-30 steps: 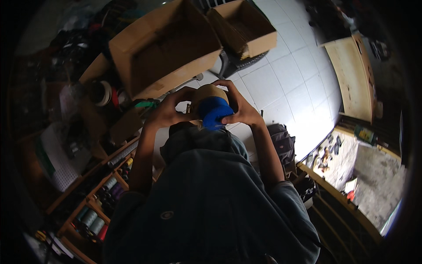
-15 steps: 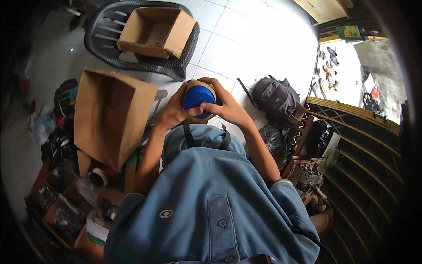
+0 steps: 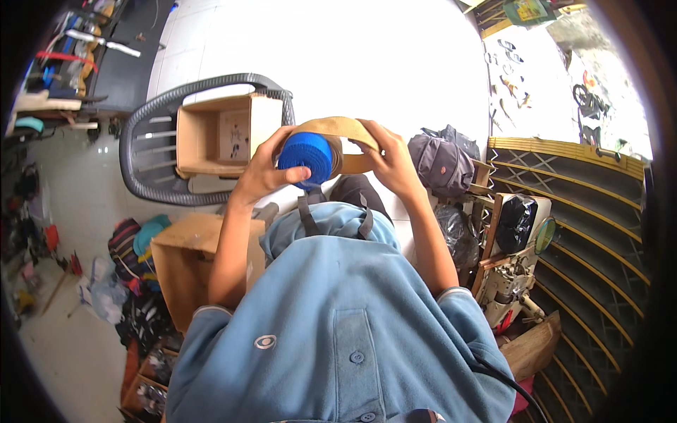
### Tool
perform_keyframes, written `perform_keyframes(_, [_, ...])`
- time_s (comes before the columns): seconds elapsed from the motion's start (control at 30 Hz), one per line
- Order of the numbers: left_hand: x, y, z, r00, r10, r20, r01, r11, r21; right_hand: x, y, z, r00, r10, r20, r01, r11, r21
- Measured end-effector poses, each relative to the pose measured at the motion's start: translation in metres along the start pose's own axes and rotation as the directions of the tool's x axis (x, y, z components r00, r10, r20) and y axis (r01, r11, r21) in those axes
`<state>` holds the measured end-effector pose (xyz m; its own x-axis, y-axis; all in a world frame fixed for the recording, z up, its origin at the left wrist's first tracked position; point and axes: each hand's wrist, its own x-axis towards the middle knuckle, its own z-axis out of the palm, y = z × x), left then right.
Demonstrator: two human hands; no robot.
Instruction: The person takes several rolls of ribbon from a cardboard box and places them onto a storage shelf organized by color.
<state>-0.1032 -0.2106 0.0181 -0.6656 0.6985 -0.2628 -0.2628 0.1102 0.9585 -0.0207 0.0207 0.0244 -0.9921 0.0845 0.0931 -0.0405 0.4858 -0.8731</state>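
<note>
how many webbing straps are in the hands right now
2. The blue strap is rolled up in the left hand; the tan strap loops from behind that roll to the right hand. Anything behind them would be hidden.

A workshop, shown by the tool-strewn bench [image 3: 127, 76] and folding metal gate [image 3: 580, 234].

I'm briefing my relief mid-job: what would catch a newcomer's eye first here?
Probably the bright blue roll at upper centre, in the left grip. Next, the tan strap arching from beside it to the right grip. Then the cardboard box on the black chair, upper left.
</note>
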Motion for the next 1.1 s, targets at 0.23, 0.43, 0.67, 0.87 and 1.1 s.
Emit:
perform_keyframes(0.23, [0.097,0.032,-0.020,0.997,-0.025,0.069,0.029,0.998,-0.060,0.080,0.050,-0.059,0.960,0.270,0.074,-0.278,0.953,0.121])
perform_keyframes(0.43, [0.184,0.049,-0.024,0.982,-0.033,-0.187,-0.024,0.955,-0.294,0.150,0.093,-0.091,0.950,0.214,0.226,-0.250,0.958,0.141])
perform_keyframes(0.67, [0.252,0.075,-0.046,0.963,-0.036,-0.268,-0.008,0.987,-0.163,0.248,0.146,-0.130,0.944,0.138,0.300,-0.248,0.897,0.367])
perform_keyframes(0.87, [0.292,0.106,-0.076,0.951,0.097,-0.294,0.015,0.935,0.355,0.342,0.132,-0.132,0.887,-0.025,0.460,-0.044,0.989,0.139])
perform_keyframes(1.1, [0.350,0.150,-0.132,0.951,0.076,-0.299,0.103,0.836,0.538,0.474,0.070,-0.087,0.642,-0.157,0.750,0.035,0.984,0.176])
